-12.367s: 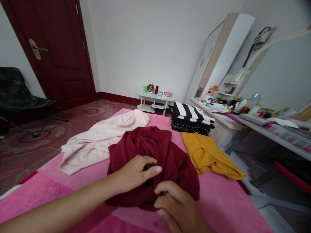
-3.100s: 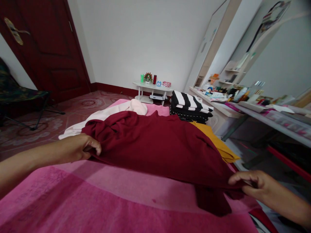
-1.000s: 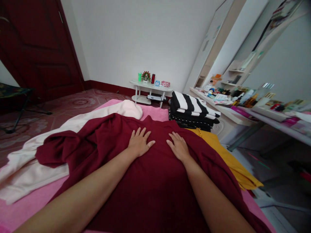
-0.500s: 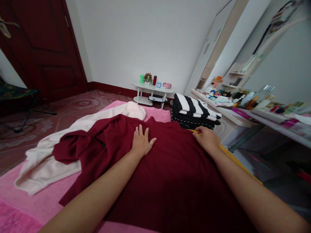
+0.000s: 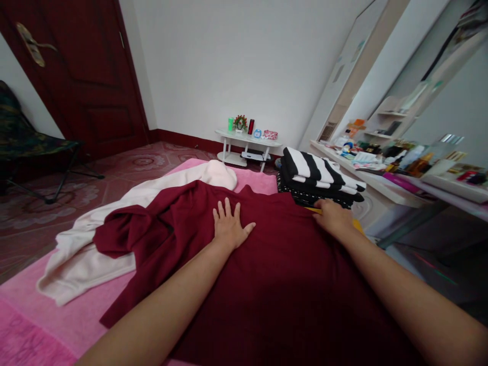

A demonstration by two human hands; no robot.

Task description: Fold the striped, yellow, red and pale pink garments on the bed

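Observation:
A maroon long-sleeved top (image 5: 267, 264) lies spread over a pink bed cover (image 5: 34, 305), its left sleeve bunched in folds. My left hand (image 5: 231, 226) rests flat on it below the collar, fingers spread. At the top's right edge, my right hand (image 5: 332, 217) is closed, fingers pinching the maroon cloth near the shoulder. Some yellow cloth (image 5: 357, 226) shows beside and behind that hand. Under the maroon sleeve lies a cream-white garment (image 5: 91, 264). Just beyond my right hand sits a stack of folded clothes, with a black-and-white striped garment (image 5: 316, 170) on top.
A dressing table (image 5: 404, 190) crowded with bottles and small items stands at the right. Against the far wall is a small white stand (image 5: 247, 138) with a plant and cans. A camouflage folding chair (image 5: 34, 145) and a dark red door (image 5: 72, 76) are at the left.
The view has shifted slightly, so everything sits a little further right. My left hand stays flat on the top; my right hand remains closed at its right edge.

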